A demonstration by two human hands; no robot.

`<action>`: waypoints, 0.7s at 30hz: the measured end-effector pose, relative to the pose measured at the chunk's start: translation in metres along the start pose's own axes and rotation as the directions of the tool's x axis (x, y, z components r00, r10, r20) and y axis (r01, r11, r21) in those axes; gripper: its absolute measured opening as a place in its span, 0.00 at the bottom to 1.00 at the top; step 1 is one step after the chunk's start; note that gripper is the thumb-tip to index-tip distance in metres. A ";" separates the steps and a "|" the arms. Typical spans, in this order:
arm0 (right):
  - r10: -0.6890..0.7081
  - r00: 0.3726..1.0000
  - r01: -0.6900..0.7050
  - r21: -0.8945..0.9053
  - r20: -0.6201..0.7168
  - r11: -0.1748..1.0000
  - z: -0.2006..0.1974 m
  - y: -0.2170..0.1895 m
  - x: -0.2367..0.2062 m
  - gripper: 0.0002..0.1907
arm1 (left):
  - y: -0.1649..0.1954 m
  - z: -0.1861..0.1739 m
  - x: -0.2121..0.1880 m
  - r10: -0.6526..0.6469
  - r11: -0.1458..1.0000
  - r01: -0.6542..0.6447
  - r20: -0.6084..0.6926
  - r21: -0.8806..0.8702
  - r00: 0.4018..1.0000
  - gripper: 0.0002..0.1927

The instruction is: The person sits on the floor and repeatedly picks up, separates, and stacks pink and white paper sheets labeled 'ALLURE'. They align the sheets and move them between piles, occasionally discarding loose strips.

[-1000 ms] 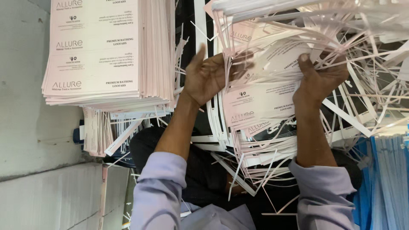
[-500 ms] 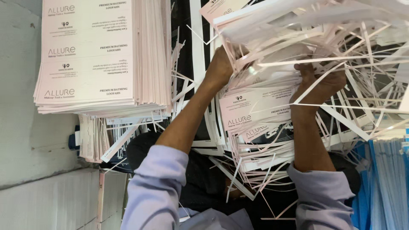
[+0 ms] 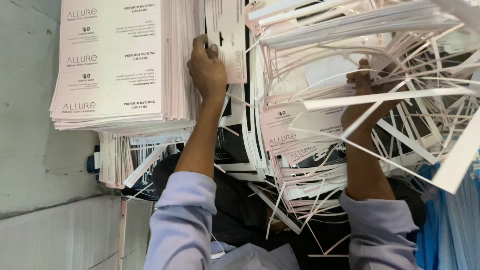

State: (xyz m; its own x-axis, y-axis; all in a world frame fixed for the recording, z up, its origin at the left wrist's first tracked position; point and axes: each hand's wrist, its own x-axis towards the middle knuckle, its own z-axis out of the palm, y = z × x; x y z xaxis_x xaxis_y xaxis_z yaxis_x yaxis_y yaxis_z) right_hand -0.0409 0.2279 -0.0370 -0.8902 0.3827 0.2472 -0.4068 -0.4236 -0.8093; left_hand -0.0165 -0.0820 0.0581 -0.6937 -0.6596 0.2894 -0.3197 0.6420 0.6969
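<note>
My left hand (image 3: 207, 67) grips a narrow white printed card (image 3: 227, 37) and holds it beside a tall stack of pale pink printed sheets (image 3: 112, 62) at the upper left. My right hand (image 3: 367, 97) reaches into a messy heap of printed cards and thin white paper offcut strips (image 3: 350, 65) on the right; strips cross over its fingers, which press on the heap. Both forearms come up from light lavender sleeves (image 3: 182, 220) at the bottom.
A second, lower pile of sheets (image 3: 117, 157) sticks out under the big stack. Dark printed sheets (image 3: 235, 145) lie between my arms. Blue plastic material (image 3: 457, 225) sits at the lower right. A grey concrete wall and ledge (image 3: 30, 165) run along the left.
My left hand has left the messy heap and moved left and up with a single card toward the neat stack. My right hand has stayed in the heap of strips.
</note>
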 end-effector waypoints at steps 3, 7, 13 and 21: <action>0.043 0.999 -0.043 -0.010 0.026 0.999 -0.002 0.000 0.001 0.20 | -0.007 -0.003 0.000 0.031 0.997 -0.039 0.116 0.061 0.993 0.18; 0.013 0.995 -0.015 0.018 0.097 1.000 -0.001 -0.006 0.002 0.20 | -0.010 -0.006 -0.015 -0.134 0.980 0.074 0.338 0.184 0.932 0.22; 0.011 0.990 -0.009 -0.012 0.142 1.000 0.007 -0.021 0.001 0.19 | 0.004 -0.016 -0.046 0.428 0.788 -0.429 0.108 0.442 0.897 0.15; -0.037 0.990 0.033 0.031 0.139 0.999 0.006 -0.027 0.003 0.18 | 0.048 -0.030 -0.153 0.052 0.837 0.270 0.560 -0.476 0.827 0.55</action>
State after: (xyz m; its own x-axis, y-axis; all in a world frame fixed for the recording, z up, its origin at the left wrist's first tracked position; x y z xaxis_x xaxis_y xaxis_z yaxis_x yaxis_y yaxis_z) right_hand -0.0340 0.2353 -0.0108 -0.8945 0.2804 0.3483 -0.4419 -0.4364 -0.7837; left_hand 0.0934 0.0385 0.0667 -0.9517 -0.2929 -0.0923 -0.1478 0.1731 0.9738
